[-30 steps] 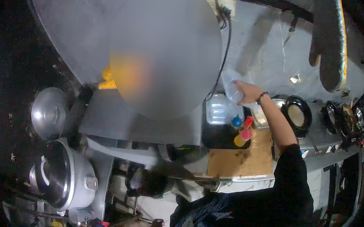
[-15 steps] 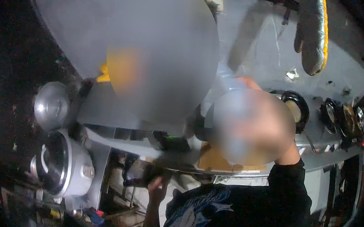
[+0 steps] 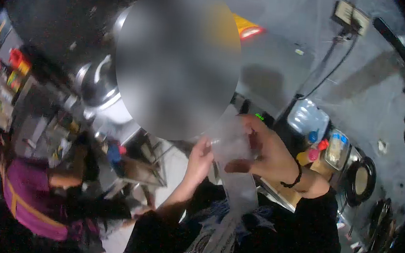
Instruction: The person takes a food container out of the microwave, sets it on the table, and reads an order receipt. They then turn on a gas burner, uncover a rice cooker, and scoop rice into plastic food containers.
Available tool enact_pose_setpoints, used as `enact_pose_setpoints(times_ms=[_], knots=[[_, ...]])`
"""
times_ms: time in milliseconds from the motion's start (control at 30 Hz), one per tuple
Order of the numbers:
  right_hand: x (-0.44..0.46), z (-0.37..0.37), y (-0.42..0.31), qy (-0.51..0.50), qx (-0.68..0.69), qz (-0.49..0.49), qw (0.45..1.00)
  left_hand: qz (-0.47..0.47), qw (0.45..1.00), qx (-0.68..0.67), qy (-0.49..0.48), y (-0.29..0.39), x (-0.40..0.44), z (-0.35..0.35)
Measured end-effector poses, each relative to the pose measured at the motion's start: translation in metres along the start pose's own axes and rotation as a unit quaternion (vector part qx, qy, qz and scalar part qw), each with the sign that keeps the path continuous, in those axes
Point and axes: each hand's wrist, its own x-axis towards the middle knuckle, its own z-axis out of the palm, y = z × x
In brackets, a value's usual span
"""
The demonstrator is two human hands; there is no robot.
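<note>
Between my two hands is a thin, translucent piece of plastic (image 3: 234, 143), perhaps a bag or a tub; its kind is not clear. My right hand (image 3: 277, 155) curls around its right side, thumb below and fingers above. On the left edge, my left hand (image 3: 200, 158) closes its fingertips on the plastic. A pale see-through strip (image 3: 241, 191) hangs below it over my dark printed shirt; whether they are one piece I cannot tell. Just behind my right hand, a dark device (image 3: 257, 113) shows green lit digits. A large round blur hides what lies beyond my left hand.
A rice cooker (image 3: 102, 90) stands at left of the blur. At far left, a person in a purple shirt (image 3: 31, 185) bends over. Right of my hands are a clear plastic tub (image 3: 308, 117), a filled tray (image 3: 338, 149), small colored items and a black round dish (image 3: 360, 181).
My view has swung left, bringing the co-worker into sight. My left hand has risen from low beside my body to the plastic; my right hand has come back from the counter's far side.
</note>
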Motion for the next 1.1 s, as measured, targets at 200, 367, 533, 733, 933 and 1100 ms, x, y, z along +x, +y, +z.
enact_pose_setpoints(times_ms=[200, 367, 533, 733, 933, 1100], knots=[[0.015, 0.019, 0.005, -0.032, -0.073, -0.019, 0.997, 0.079, 0.993, 0.041, 0.081, 0.008, -0.015, -0.020], [0.024, 0.031, 0.005, -0.051, 0.115, 0.001, 0.992, -0.011, 0.991, -0.074, 0.113, 0.000, -0.019, -0.028], [0.030, 0.031, 0.006, -0.077, 0.075, 0.049, 0.993, 0.014, 0.986, -0.031, 0.165, 0.010, -0.025, -0.024], [0.036, 0.032, 0.019, -0.057, 0.096, 0.017, 0.994, -0.054, 0.975, -0.105, 0.191, -0.016, -0.026, -0.031], [0.041, 0.018, 0.127, -0.036, 0.246, 0.002, 0.969, -0.148, 0.937, -0.304, 0.083, -0.044, -0.048, -0.052], [0.045, 0.043, 0.182, 0.014, 0.240, 0.123, 0.963, -0.225, 0.930, -0.288, 0.050, -0.059, -0.065, -0.072]])
